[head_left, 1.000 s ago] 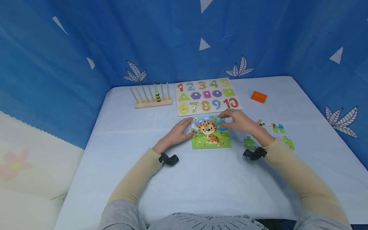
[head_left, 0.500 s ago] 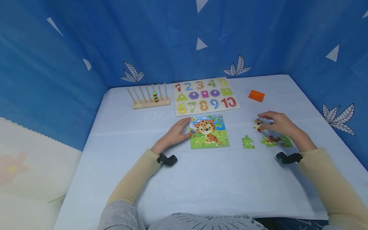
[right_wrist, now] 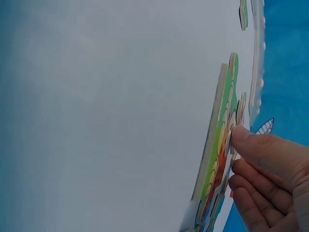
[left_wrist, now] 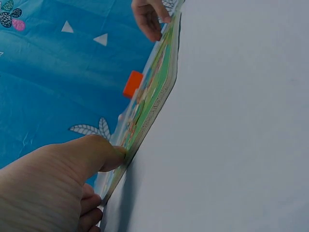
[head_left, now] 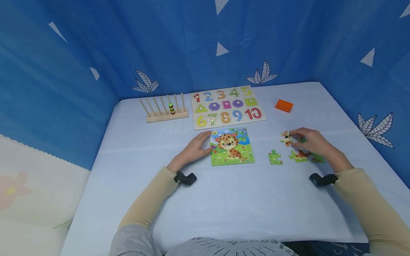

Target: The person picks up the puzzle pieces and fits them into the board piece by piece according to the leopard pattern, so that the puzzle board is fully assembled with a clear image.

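A leopard jigsaw puzzle in its board (head_left: 235, 156) lies flat on the white-covered table in the head view. My left hand (head_left: 192, 149) holds its left edge, thumb and forefinger spread along that side. In the left wrist view the thumb presses on the board's rim (left_wrist: 157, 106), the other fingers beside it. To the right, my right hand (head_left: 315, 144) pinches a jigsaw piece (head_left: 286, 138) printed with a small animal face, thumb and forefinger at its right side. Several more pieces lie around, among them a green one (head_left: 274, 158) and a green-and-brown one (head_left: 300, 156); the hand partly hides others.
Behind the puzzle lies a wooden number-and-shape board (head_left: 229, 113). A wooden peg rack (head_left: 167, 116) with green and red rings on one peg stands to its left. An orange block (head_left: 284, 105) sits at the back right. Blue curtain (head_left: 185, 46) surrounds the table.
My right hand has left the puzzle's upper right corner and moved right to the loose pieces, where it now pinches one. My left hand stays at the puzzle's left edge.
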`<state>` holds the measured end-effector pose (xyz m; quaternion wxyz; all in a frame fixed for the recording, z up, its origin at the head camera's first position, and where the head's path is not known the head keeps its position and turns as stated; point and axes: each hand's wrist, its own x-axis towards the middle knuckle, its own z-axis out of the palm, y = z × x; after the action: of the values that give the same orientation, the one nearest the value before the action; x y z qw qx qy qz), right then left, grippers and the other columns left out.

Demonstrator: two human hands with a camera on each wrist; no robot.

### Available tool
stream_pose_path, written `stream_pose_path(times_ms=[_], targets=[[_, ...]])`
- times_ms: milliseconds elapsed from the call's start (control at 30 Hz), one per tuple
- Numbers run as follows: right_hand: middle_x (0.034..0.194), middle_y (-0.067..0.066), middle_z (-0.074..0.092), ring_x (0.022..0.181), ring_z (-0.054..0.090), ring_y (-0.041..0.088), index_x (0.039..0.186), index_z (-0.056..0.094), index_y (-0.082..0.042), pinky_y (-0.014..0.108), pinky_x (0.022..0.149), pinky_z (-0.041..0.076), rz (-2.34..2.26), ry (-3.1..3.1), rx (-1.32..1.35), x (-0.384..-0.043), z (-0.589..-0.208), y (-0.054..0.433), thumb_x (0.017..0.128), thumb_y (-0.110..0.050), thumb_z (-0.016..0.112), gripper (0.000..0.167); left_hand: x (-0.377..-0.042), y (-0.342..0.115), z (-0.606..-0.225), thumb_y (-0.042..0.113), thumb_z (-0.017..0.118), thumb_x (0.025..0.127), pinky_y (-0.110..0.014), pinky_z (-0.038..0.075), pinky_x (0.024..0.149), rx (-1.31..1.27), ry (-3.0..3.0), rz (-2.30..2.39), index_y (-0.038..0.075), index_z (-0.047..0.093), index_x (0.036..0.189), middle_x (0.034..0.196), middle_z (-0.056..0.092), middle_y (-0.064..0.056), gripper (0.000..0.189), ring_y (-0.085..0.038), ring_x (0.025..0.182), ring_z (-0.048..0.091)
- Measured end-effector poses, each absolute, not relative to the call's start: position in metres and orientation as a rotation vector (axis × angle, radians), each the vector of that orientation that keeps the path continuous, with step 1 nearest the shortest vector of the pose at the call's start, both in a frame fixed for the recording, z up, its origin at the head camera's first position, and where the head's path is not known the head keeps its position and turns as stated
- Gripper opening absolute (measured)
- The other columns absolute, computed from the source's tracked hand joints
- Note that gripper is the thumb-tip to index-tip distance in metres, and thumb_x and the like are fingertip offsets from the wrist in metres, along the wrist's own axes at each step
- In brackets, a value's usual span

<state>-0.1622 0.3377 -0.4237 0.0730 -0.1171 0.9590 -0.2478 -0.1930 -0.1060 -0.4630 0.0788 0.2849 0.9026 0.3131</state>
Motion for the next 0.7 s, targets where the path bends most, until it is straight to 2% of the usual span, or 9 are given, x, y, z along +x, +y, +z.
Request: stream_pose_path(times_ms=[267, 367, 533, 700], targets=[[0.116, 0.027, 0.056, 0.102, 0.053, 0.038, 0.122, 0.054, 0.010, 0.055, 0.086, 0.045, -0.724, 2.909, -0.374, -0.171, -0.429, 0.339, 0.083, -0.015, 0.073, 0.051, -0.193, -0.107, -0.464, 0.027, 0.064, 0.089, -0.037, 0.020, 0.114, 0.854, 2.702, 0.946, 0.001, 0.028, 0.147, 0.150, 0.030, -0.015, 0.073, -0.028, 0.138, 0.025], [0.116, 0.028, 0.056, 0.104, 0.052, 0.040, 0.123, 0.053, 0.009, 0.057, 0.088, 0.044, -0.720, 2.907, -0.335, -0.175, -0.425, 0.335, 0.082, -0.017, 0.074, 0.053, -0.192, -0.107, -0.464, 0.026, 0.064, 0.089, -0.037, 0.020, 0.114, 0.856, 2.695, 0.954, 0.000, 0.028, 0.146, 0.150, 0.030, -0.015, 0.073, -0.029, 0.138, 0.025], [0.120, 0.027, 0.054, 0.111, 0.048, 0.042, 0.125, 0.052, 0.006, 0.059, 0.094, 0.040, -0.755, 2.906, -0.343, -0.183, -0.405, 0.311, 0.083, -0.018, 0.074, 0.053, -0.191, -0.107, -0.462, 0.026, 0.064, 0.089, -0.038, 0.020, 0.114, 0.866, 2.700, 0.955, -0.001, 0.029, 0.146, 0.149, 0.030, -0.016, 0.073, -0.029, 0.137, 0.026], [0.117, 0.022, 0.058, 0.111, 0.049, 0.038, 0.122, 0.056, 0.003, 0.056, 0.094, 0.042, -0.810, 2.889, -0.485, -0.190, -0.391, 0.274, 0.081, -0.019, 0.076, 0.051, -0.191, -0.107, -0.463, 0.027, 0.064, 0.089, -0.038, 0.020, 0.113, 0.876, 2.704, 0.955, 0.000, 0.029, 0.146, 0.149, 0.030, -0.016, 0.073, -0.030, 0.137, 0.026]])
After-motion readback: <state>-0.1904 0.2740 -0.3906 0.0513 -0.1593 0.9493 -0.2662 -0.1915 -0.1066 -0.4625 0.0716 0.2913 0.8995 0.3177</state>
